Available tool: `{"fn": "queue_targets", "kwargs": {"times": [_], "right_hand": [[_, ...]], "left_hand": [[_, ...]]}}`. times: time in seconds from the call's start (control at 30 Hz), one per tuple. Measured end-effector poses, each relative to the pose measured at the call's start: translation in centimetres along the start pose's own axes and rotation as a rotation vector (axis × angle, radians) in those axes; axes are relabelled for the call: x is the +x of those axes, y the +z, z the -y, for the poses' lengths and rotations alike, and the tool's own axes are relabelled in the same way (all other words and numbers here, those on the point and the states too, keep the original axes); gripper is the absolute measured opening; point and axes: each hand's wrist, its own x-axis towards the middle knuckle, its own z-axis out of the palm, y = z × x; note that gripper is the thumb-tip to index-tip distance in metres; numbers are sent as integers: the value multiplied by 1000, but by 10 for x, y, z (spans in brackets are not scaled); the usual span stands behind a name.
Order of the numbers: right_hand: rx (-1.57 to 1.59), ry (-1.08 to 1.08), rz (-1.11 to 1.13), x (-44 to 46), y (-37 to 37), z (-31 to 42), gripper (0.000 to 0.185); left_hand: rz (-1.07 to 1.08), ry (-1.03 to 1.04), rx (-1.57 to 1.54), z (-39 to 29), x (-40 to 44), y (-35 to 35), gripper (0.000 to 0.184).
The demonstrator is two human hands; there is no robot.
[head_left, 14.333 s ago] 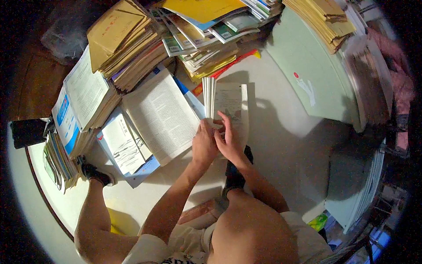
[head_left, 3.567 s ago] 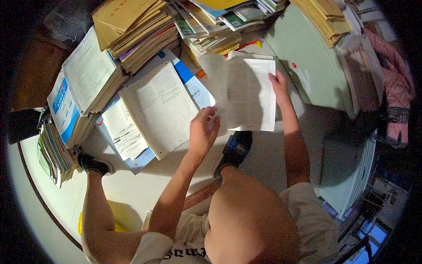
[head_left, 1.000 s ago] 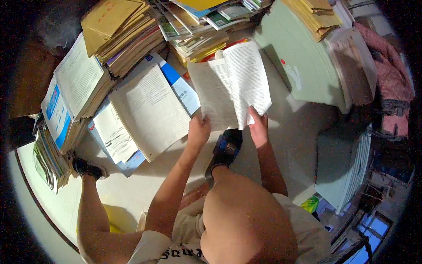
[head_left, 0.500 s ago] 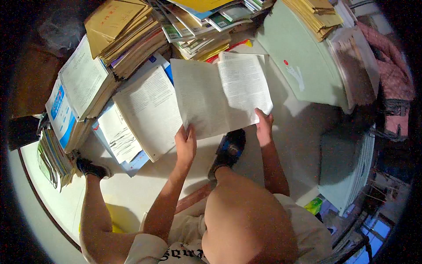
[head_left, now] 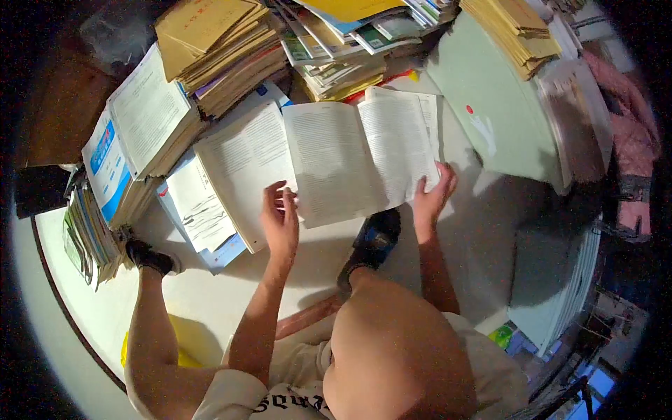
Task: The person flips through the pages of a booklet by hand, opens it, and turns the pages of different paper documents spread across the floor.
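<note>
An open booklet of printed pages [head_left: 329, 161] lies spread out in front of me, its left side partly over another printed sheaf [head_left: 248, 157]. My left hand [head_left: 281, 224] is at the booklet's lower left corner, fingers bent and apart with nothing held in them. At the lower right corner is my right hand [head_left: 432, 199], its thumb and fingers spread about the page edge. Whether its fingertips touch the paper is hard to make out. Further printed pages show behind the booklet's right side.
Stacks of brown envelopes [head_left: 210, 35], papers [head_left: 150, 115] and magazines [head_left: 350, 42] rise along the back and left. A pale green panel [head_left: 490, 98] stands at the right. My shoe [head_left: 374, 238] is just below the booklet. Smaller papers [head_left: 203, 210] lie to the left.
The booklet has been lowered and lies flatter. My left hand has let go and shifted left of its corner. My right hand's grip has loosened, with the fingers spreading.
</note>
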Motion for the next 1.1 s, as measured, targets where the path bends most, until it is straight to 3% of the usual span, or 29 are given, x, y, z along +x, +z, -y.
{"fn": "queue_targets", "kwargs": {"times": [0.1,0.13,0.2,0.27,0.3,0.37,0.4,0.47,0.5,0.6,0.73,1.1], "right_hand": [[177,-221,180,-8,7,59,45],[221,-283,231,-12,12,79,38],[446,-447,529,-26,31,127,33],[525,-454,772,-43,42,157,33],[533,-458,776,-49,50,168,33],[544,-772,719,-56,66,187,35],[550,-776,721,-61,72,193,35],[479,-892,662,-68,84,202,38],[437,-895,717,-72,87,204,40],[380,-806,824,-86,95,204,41],[312,-867,739,-94,93,207,42],[536,-553,884,-127,99,265,51]], "left_hand": [[-116,96,262,-23,11,-30,19],[-182,301,329,14,25,-46,25],[-326,404,596,-1,31,-71,29],[-322,393,608,15,37,-88,33],[-354,357,580,22,39,-93,34],[-416,286,523,38,40,-104,37],[-423,286,527,40,40,-108,37],[-355,73,159,44,41,-116,34],[-334,100,30,45,44,-122,33],[-226,-15,88,42,50,-133,35],[-245,-25,206,33,51,-130,34],[-222,22,129,35,50,-129,35]]}}
